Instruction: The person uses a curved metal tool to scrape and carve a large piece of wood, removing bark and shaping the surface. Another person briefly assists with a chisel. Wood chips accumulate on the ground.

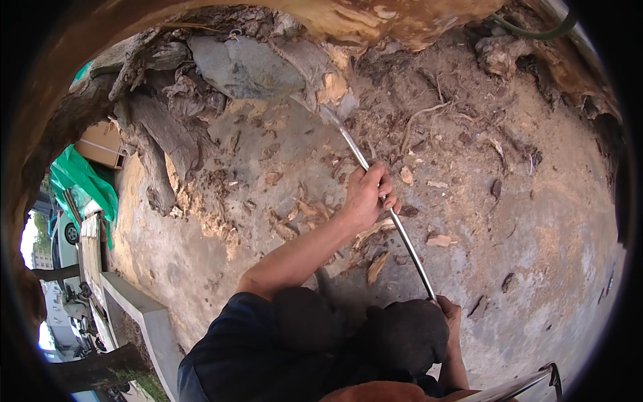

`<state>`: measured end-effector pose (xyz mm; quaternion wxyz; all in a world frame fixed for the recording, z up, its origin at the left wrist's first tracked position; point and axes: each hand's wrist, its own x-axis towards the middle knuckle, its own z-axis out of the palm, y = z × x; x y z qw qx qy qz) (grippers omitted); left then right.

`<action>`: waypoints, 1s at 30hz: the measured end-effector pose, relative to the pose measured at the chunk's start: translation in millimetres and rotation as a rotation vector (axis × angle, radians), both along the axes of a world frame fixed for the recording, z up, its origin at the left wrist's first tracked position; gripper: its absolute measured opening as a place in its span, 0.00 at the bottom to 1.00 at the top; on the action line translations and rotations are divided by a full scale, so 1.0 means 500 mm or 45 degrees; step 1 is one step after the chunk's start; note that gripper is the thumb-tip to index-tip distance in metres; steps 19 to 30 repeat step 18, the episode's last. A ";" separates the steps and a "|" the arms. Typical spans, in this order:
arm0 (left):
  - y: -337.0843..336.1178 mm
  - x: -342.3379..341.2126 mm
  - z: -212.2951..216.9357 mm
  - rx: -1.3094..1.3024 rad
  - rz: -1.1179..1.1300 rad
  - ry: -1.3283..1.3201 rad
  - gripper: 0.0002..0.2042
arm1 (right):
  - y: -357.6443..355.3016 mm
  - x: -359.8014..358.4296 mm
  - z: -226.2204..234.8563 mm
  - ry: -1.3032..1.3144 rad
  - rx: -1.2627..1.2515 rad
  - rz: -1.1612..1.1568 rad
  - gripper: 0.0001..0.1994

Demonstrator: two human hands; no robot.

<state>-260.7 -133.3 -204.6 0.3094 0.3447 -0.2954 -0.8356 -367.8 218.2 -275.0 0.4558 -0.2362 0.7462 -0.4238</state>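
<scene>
A long, shiny metal bar (410, 249) runs slantwise from near my body up to the wood ahead. My left hand (367, 194) is wrapped round its middle. Lower down, the fingers of my right hand (450, 312) close on the near end, partly hidden behind my dark-clad knee (407, 336). The bar's far tip reaches the foot of a gnarled root (333, 86) with a pale, freshly cut patch. Whether the tip is under the wood or only against it, I cannot tell. A big grey stone (246, 67) lies beside that root, on the left.
Wood chips (378, 266) and bark litter the dusty concrete floor (516, 268). Thick wood (375, 23) arches overhead, with more twisted roots (167, 130) at left. A green plastic sheet (84, 177), a cardboard box (100, 144) and a concrete curb (127, 295) stand at the left edge.
</scene>
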 end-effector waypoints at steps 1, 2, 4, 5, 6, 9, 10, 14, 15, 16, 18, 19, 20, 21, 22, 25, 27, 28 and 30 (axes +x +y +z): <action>0.000 0.000 0.004 0.013 -0.001 0.015 0.11 | 0.007 -0.002 0.008 -0.012 -0.020 0.022 0.13; 0.002 0.000 0.009 0.029 -0.004 0.025 0.10 | 0.010 0.000 0.027 -0.008 -0.053 0.042 0.12; 0.004 0.005 0.020 0.060 -0.001 0.040 0.09 | 0.004 0.005 0.076 -0.007 -0.119 0.089 0.11; 0.002 0.007 0.028 0.056 -0.009 0.031 0.09 | 0.000 0.008 0.100 -0.031 -0.096 0.081 0.11; -0.002 0.010 0.037 0.050 -0.017 0.021 0.09 | -0.006 0.011 0.123 -0.055 -0.075 0.073 0.12; -0.007 0.013 0.052 0.056 -0.049 -0.010 0.10 | 0.000 0.009 0.154 -0.166 -0.027 0.074 0.15; -0.008 0.014 0.055 0.062 -0.061 -0.020 0.10 | 0.002 0.008 0.169 -0.236 0.013 0.056 0.15; -0.009 0.009 0.062 0.100 -0.054 -0.078 0.11 | -0.002 0.018 0.175 -0.144 -0.033 0.074 0.17; -0.009 0.003 0.060 0.091 -0.039 -0.069 0.12 | -0.004 0.011 0.172 -0.065 -0.047 0.106 0.18; -0.009 -0.006 0.055 0.082 -0.025 -0.059 0.12 | 0.000 -0.002 0.154 0.037 0.021 0.127 0.20; -0.013 -0.012 0.045 0.020 0.001 -0.011 0.12 | -0.017 -0.046 0.120 0.098 0.017 0.125 0.22; -0.013 -0.012 0.045 0.020 0.001 -0.011 0.12 | -0.017 -0.046 0.120 0.098 0.017 0.125 0.22; -0.013 -0.012 0.045 0.020 0.001 -0.011 0.12 | -0.017 -0.046 0.120 0.098 0.017 0.125 0.22; -0.013 -0.012 0.045 0.020 0.001 -0.011 0.12 | -0.017 -0.046 0.120 0.098 0.017 0.125 0.22; -0.013 -0.012 0.045 0.020 0.001 -0.011 0.12 | -0.017 -0.046 0.120 0.098 0.017 0.125 0.22; -0.013 -0.012 0.045 0.020 0.001 -0.011 0.12 | -0.017 -0.046 0.120 0.098 0.017 0.125 0.22; -0.013 -0.012 0.045 0.020 0.001 -0.011 0.12 | -0.017 -0.046 0.120 0.098 0.017 0.125 0.22; -0.013 -0.012 0.045 0.020 0.001 -0.011 0.12 | -0.017 -0.046 0.120 0.098 0.017 0.125 0.22; -0.013 -0.012 0.045 0.020 0.001 -0.011 0.12 | -0.017 -0.046 0.120 0.098 0.017 0.125 0.22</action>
